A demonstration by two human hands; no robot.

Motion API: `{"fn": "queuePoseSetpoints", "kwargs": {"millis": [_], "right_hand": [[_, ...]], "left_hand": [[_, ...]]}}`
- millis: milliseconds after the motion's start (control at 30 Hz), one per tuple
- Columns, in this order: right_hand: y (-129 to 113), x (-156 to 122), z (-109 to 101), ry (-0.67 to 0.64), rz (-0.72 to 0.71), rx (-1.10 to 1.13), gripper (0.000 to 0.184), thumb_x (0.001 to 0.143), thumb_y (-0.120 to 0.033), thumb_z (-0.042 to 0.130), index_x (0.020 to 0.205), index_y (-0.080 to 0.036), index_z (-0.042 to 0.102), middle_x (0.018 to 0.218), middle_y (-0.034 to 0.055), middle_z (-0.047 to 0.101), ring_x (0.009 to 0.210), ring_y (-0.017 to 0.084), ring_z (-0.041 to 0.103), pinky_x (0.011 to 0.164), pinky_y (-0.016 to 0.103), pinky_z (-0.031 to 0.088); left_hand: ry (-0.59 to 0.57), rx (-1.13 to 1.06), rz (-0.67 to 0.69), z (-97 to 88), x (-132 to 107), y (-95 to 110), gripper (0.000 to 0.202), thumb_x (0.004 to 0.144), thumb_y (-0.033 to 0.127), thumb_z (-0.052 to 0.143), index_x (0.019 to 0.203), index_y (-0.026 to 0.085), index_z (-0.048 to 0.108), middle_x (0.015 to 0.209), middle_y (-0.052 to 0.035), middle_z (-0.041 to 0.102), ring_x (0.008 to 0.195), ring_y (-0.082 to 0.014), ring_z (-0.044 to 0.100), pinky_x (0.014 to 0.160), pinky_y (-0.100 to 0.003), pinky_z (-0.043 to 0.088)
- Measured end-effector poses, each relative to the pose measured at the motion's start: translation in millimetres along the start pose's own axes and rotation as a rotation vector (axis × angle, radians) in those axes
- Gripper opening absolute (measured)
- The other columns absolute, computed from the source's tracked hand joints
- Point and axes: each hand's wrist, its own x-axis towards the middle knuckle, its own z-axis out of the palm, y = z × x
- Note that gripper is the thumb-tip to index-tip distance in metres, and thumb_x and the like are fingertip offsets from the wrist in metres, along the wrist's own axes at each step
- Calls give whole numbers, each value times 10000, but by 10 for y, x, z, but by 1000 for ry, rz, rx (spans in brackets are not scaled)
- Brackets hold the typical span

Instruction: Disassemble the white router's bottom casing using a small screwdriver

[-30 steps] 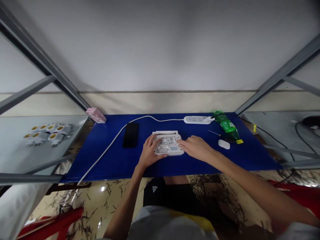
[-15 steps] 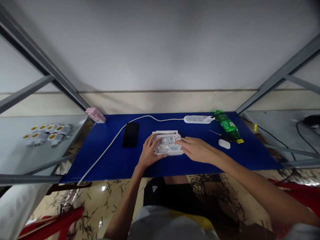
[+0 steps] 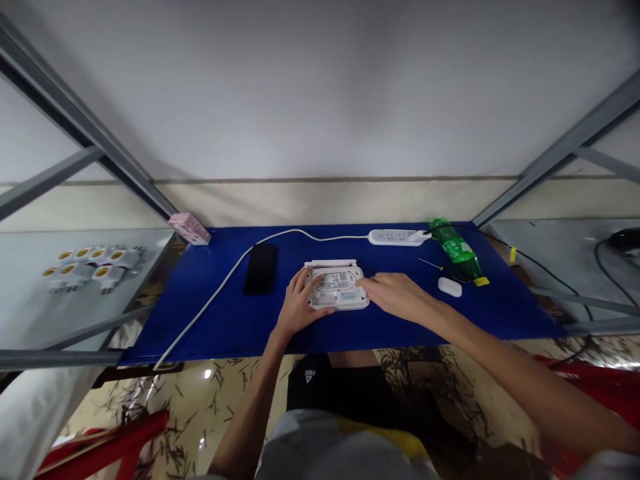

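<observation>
A white router (image 3: pixel 345 300) lies underside up on the blue tabletop, showing its vents, labels and a white antenna bar along the far edge. Wrapped around its left side is my left hand (image 3: pixel 299 303), thumb at the near edge and fingers over the top. My right hand (image 3: pixel 395 293) is closed, its fingertips pressed together against the router's right part; whatever they pinch is hidden. Right of that hand lies a thin screwdriver (image 3: pixel 442 269), beside a small white case (image 3: pixel 449 287).
A black phone (image 3: pixel 261 269) lies left of the router. Behind are a white power strip (image 3: pixel 395 237) with its cable, and a green bottle (image 3: pixel 457 249) on its side. A pink box (image 3: pixel 190 228) stands at the back left; several bulb sockets (image 3: pixel 107 275) sit on the left table.
My right hand has shifted slightly right, its fingertips drawn back toward the router's right edge. My left hand keeps its grip, and the router stays in place.
</observation>
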Motion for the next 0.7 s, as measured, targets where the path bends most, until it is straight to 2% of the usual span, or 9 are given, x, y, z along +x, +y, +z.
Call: {"fn": "queuePoseSetpoints", "kwargs": {"millis": [67, 100, 200, 233, 333, 400, 533, 600, 700], "right_hand": [[-35, 13, -2, -52, 77, -33, 177, 1180, -193, 578, 1150, -217, 750, 847, 41, 772, 729, 214, 670, 622, 355, 250], [-52, 19, -12, -58, 70, -38, 169, 1182, -199, 577, 1175, -209, 745, 900, 58, 787, 769, 219, 689, 627, 349, 275], [-92, 36, -58, -20, -51, -4, 193, 1102, -94, 611, 1219, -189, 732, 1148, 122, 817, 1010, 247, 749, 713, 329, 401], [-104, 42, -74, -34, -63, 8, 213, 1092, -74, 604, 1223, -186, 730, 1169, 128, 817, 1037, 250, 751, 732, 330, 416], [-141, 61, -120, -150, 69, 8, 205, 1188, -168, 541, 1267, -178, 730, 1001, 99, 815, 865, 236, 731, 668, 350, 352], [-161, 62, -147, -176, 138, -10, 231, 1231, -249, 518, 1288, -172, 728, 960, 100, 811, 815, 237, 719, 649, 361, 315], [-170, 49, -186, -133, 4, -2, 182, 1168, -142, 561, 1140, -182, 736, 1097, 133, 829, 1021, 251, 750, 723, 340, 373], [-166, 52, -189, -178, 44, -10, 216, 1140, -105, 554, 1099, -198, 745, 997, 100, 816, 900, 232, 719, 683, 352, 328], [-153, 54, -168, -205, 184, -15, 250, 1177, -166, 529, 1126, -209, 770, 868, 73, 776, 734, 221, 643, 639, 367, 282]], "left_hand": [[-2, -12, 2, 0, 0, -3, 918, 890, 609, 1043, 1684, 332, 676, 1900, -198, 504, 1795, -511, 414, 1469, -755, 386], [-4, -16, 3, 0, 0, -4, 916, 891, 613, 1042, 1682, 330, 676, 1899, -203, 504, 1794, -515, 413, 1468, -761, 383], [-4, -27, 6, 1, 0, -8, 908, 896, 616, 1039, 1678, 330, 676, 1899, -207, 502, 1792, -521, 412, 1467, -771, 376], [-2, -30, 7, 1, 0, -8, 904, 900, 616, 1035, 1678, 329, 675, 1901, -208, 499, 1793, -522, 409, 1468, -772, 375], [-4, -38, 11, -5, 0, -7, 894, 916, 622, 1020, 1685, 327, 670, 1905, -214, 491, 1796, -526, 398, 1466, -781, 371], [-12, -39, 11, -12, 0, -4, 895, 919, 628, 1016, 1688, 333, 667, 1902, -212, 493, 1796, -525, 398, 1465, -784, 371], [-6, -36, 12, -19, 1, 2, 905, 907, 634, 1024, 1685, 332, 673, 1890, -212, 508, 1790, -523, 409, 1465, -773, 383], [-3, -31, 8, -17, 2, 4, 907, 901, 630, 1030, 1683, 336, 675, 1890, -208, 510, 1788, -525, 412, 1460, -781, 387], [-4, -19, 6, -10, 4, 4, 909, 896, 621, 1036, 1680, 328, 681, 1892, -213, 510, 1785, -524, 423, 1454, -773, 402]]}}
